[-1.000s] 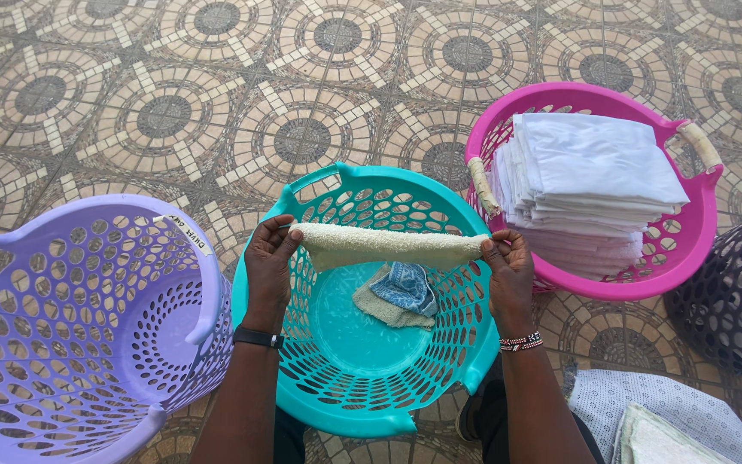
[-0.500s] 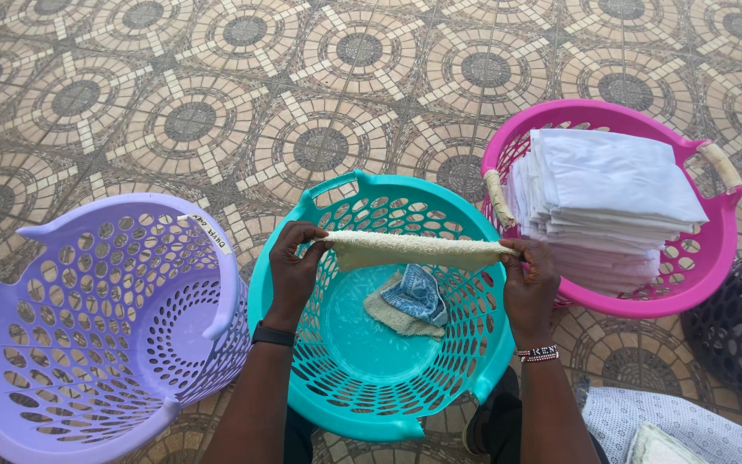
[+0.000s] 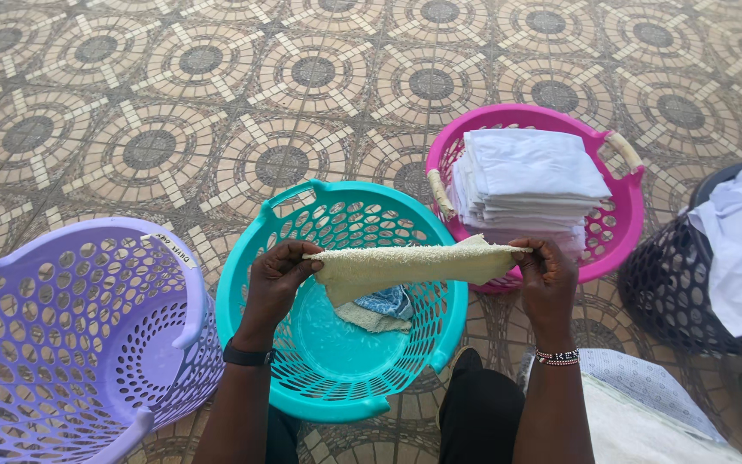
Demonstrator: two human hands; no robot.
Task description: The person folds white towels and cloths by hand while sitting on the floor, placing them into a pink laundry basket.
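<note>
Teal basket point(image 3: 337, 378) sits between lilac basket point(image 3: 70, 344) and pink basket point(image 3: 611, 232) of folded white stack; you hold the cream towel point(image 3: 405, 266) taut above it. Keep left hand point(image 3: 275, 282) and right hand point(image 3: 547, 279) level, fingers pinching each end, edges aligned.

The person is wearing no sleeves: both forearms are showing bare from the lower edge of the view up to the hands. Just below the left hand point(image 3: 275, 282), a plain black smooth wristband point(image 3: 248, 355) is circling the wrist. Just below the right hand point(image 3: 548, 283), a narrow beaded bracelet point(image 3: 556, 357) in black, white and red, with small light markings along it, is sitting on the wrist. Between the 2 forearms, black trousers point(image 3: 479, 417) are covering the legs.
</note>
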